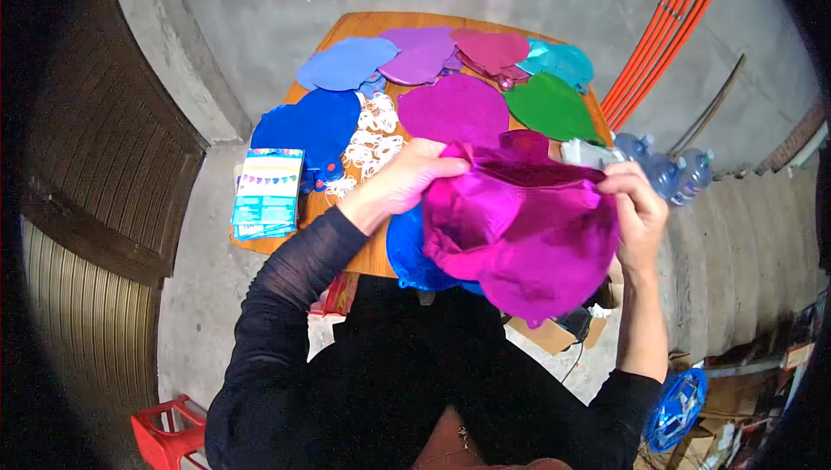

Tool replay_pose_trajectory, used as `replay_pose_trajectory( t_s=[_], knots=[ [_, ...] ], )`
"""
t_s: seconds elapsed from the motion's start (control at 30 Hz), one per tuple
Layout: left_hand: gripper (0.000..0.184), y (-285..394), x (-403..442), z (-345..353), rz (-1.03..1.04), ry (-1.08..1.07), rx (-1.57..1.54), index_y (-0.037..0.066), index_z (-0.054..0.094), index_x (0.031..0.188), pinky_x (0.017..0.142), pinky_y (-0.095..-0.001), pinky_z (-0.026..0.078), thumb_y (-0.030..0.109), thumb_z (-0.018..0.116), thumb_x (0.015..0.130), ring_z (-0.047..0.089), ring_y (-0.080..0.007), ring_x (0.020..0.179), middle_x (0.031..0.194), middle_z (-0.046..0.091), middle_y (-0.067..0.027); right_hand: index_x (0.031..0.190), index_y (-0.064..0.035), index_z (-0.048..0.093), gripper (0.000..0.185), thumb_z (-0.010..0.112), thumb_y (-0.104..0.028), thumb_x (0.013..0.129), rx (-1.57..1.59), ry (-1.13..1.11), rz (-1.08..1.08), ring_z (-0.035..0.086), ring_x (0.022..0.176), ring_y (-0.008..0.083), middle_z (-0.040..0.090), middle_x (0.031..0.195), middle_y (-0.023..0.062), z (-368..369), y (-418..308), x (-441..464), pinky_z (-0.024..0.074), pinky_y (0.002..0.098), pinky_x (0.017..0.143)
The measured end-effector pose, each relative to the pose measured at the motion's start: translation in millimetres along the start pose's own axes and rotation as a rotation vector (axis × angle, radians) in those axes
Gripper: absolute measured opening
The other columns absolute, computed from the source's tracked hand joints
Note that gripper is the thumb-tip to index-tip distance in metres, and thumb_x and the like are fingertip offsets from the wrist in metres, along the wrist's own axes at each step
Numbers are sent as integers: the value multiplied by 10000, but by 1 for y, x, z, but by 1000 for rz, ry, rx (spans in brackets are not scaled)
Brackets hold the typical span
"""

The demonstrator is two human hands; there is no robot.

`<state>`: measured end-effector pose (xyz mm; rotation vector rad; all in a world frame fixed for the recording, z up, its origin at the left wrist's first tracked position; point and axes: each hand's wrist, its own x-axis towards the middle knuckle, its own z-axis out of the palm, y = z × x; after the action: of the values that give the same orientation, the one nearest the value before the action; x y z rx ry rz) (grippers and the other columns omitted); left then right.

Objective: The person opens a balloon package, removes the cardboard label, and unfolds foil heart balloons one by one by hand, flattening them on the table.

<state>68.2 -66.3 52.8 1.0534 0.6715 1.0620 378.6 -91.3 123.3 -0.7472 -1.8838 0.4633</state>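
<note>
Between my two hands hang shiny magenta foil balloons (545, 254), flat, with their upper edge parted into a dark gap. My left hand (409, 177) pinches the upper left edge, thumb on top. On the right, the fingers of my right hand (636, 206) are closed on the other end of that edge. Another magenta foil balloon (454, 111) lies flat on the table just behind. Partly hidden beneath the held ones is a blue foil balloon (411, 249) at the table's front edge. Whether I hold one or more layers, I cannot tell exactly.
On the wooden table (372, 258) lie flat stacks in light blue (346, 63), purple (420, 54), dark red (489, 50), teal (558, 61), green (554, 106) and dark blue (312, 128). White strings (374, 137) and printed packets (268, 193) sit left. Water bottles (666, 176) stand right.
</note>
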Motion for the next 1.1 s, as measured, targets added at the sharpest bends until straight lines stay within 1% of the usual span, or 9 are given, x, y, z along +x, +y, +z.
replay_pose_trajectory(
  t_s=[0.2, 0.3, 0.37, 0.43, 0.47, 0.6, 0.7, 0.97, 1.1],
  knots=[
    [178, -11, -36, -33, -222, 212, 201, -30, 683, 892, 575, -251, 508, 112, 586, 940, 637, -112, 617, 772, 690, -63, 985, 23, 694, 238, 530, -148, 962, 374, -247, 667, 549, 773, 69, 646, 854, 1, 35, 56, -29, 427, 217, 719],
    [166, -25, -48, -36, -242, 270, 252, -44, 681, 903, 564, -258, 505, 84, 580, 935, 634, -115, 608, 772, 689, -64, 970, 8, 701, 226, 568, -174, 957, 392, -296, 665, 522, 701, 55, 625, 796, -36, 61, 64, -35, 424, 242, 639],
    [140, -37, -51, -42, -238, 300, 356, -38, 691, 882, 569, -290, 500, 65, 600, 904, 625, -114, 603, 754, 691, -62, 928, 6, 704, 219, 576, -171, 950, 320, -383, 858, 536, 690, 67, 641, 791, -31, 67, 66, -33, 429, 269, 617],
    [160, -37, -54, -46, -216, 355, 849, -31, 689, 843, 598, -345, 496, 120, 646, 868, 634, -153, 610, 709, 682, -104, 931, 7, 692, 194, 572, -145, 949, 269, -436, 789, 540, 723, 67, 641, 814, -21, 75, 84, -35, 437, 249, 661],
    [206, -45, -53, -58, -287, 385, 1030, -23, 680, 830, 643, -401, 490, 183, 683, 828, 659, -240, 650, 705, 664, -177, 932, 7, 687, 182, 570, -132, 948, 243, -462, 754, 542, 739, 67, 640, 825, -17, 79, 93, -37, 441, 239, 683],
    [239, -30, -55, -43, -297, 379, 1184, -9, 683, 841, 707, -447, 502, 223, 705, 792, 669, -376, 786, 782, 661, -237, 892, 14, 680, 199, 573, -145, 943, -14, -520, 670, 520, 708, 60, 622, 775, -33, 84, 110, -38, 429, 250, 643],
    [278, -38, -51, -50, -268, 361, 1282, -11, 688, 833, 729, -463, 509, 261, 715, 784, 661, -400, 815, 803, 661, -247, 843, 38, 661, 244, 576, -184, 895, -104, -486, 559, 579, 606, 155, 627, 640, 134, 86, 113, -37, 452, 372, 586],
    [280, -29, -45, -39, -309, 310, 1517, 2, 706, 872, 731, -483, 508, 269, 724, 788, 665, -379, 830, 841, 671, -241, 878, 32, 674, 260, 564, -205, 885, -166, -535, 569, 662, 687, 288, 663, 752, 219, 96, 105, -20, 494, 431, 656],
    [296, -25, -48, -32, -270, 419, 1616, 9, 688, 879, 706, -469, 523, 289, 726, 789, 671, -368, 799, 855, 675, -227, 886, 22, 680, 245, 558, -190, 875, -227, -585, 550, 681, 762, 350, 666, 813, 249, 100, 105, -15, 502, 453, 682]
  ],
)
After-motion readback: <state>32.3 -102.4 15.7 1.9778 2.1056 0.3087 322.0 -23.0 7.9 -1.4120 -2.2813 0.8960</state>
